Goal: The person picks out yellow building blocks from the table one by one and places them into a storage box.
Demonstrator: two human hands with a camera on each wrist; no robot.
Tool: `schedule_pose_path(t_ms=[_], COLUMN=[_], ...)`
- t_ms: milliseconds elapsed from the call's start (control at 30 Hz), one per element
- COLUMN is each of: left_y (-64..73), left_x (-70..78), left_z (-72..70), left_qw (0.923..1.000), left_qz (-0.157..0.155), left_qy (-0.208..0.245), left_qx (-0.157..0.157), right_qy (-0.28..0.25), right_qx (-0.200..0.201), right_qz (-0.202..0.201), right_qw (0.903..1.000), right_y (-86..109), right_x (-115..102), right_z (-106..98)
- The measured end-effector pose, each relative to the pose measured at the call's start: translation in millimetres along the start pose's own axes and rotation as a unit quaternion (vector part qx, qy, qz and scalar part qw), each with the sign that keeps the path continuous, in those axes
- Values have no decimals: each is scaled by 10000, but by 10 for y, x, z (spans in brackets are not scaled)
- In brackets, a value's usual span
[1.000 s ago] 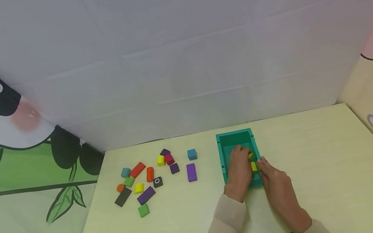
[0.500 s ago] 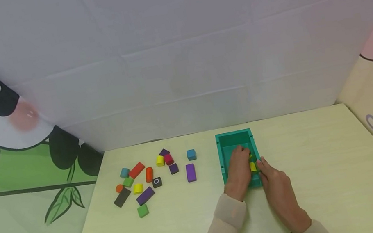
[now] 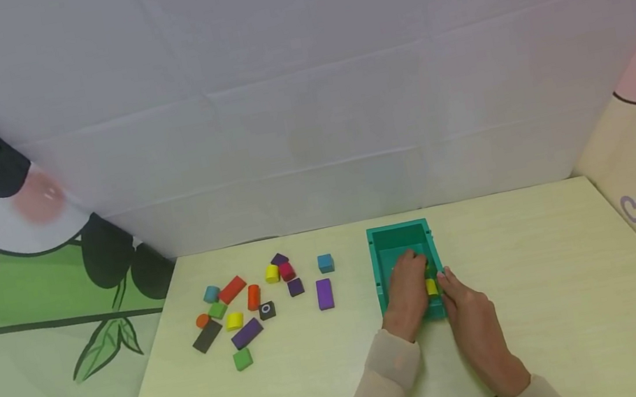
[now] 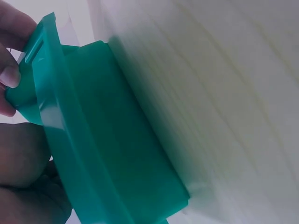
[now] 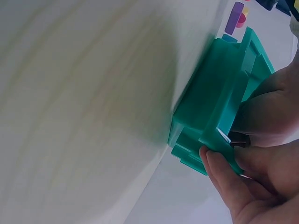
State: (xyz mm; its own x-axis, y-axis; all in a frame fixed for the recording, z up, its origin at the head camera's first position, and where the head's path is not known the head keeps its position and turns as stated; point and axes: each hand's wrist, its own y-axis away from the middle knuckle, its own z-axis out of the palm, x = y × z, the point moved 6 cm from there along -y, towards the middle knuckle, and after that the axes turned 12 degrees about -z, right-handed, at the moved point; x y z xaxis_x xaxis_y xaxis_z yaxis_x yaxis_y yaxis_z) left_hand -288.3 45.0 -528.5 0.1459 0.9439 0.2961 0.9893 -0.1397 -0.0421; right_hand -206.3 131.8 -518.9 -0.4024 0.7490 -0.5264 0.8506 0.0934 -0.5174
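My left hand reaches down into a teal plastic box with its fingers bent; the back of the hand hides most of the fingertips. A small yellow block lies inside along the box's right wall, just beside those fingers. At the box's right front side, my right hand pinches the rim between thumb and fingers, which the right wrist view shows closely on the box corner. In the left wrist view, bent fingers of the left hand reach over the box's near wall.
Left of the box, a purple block and a blue cube lie on the pale wooden table. Farther left, several coloured blocks are scattered, among them a red block, a dark grey block and a green block.
The yellow bit seen at my left fingertips a second ago has sunk from sight into a dark patch. Both hands and the box hold nearly the same position.
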Motion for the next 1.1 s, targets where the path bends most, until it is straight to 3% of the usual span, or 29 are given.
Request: schedule_pose_path(t_ms=[400,900,1100], left_y=[-20,18,90], left_x=[2,-12,-26], left_z=[31,-6,-122], left_qw=[9995,9999,9996], left_qz=[107,129,219], left_qy=[-268,-37,7], left_qx=[88,49,173], right_qy=[-8,55,2], right_qx=[-112,137,15], right_qz=[114,-98,28], right_qw=[9999,9998,10000], right_y=[-16,7,3], right_x=[0,10,11], right_z=[13,5,12])
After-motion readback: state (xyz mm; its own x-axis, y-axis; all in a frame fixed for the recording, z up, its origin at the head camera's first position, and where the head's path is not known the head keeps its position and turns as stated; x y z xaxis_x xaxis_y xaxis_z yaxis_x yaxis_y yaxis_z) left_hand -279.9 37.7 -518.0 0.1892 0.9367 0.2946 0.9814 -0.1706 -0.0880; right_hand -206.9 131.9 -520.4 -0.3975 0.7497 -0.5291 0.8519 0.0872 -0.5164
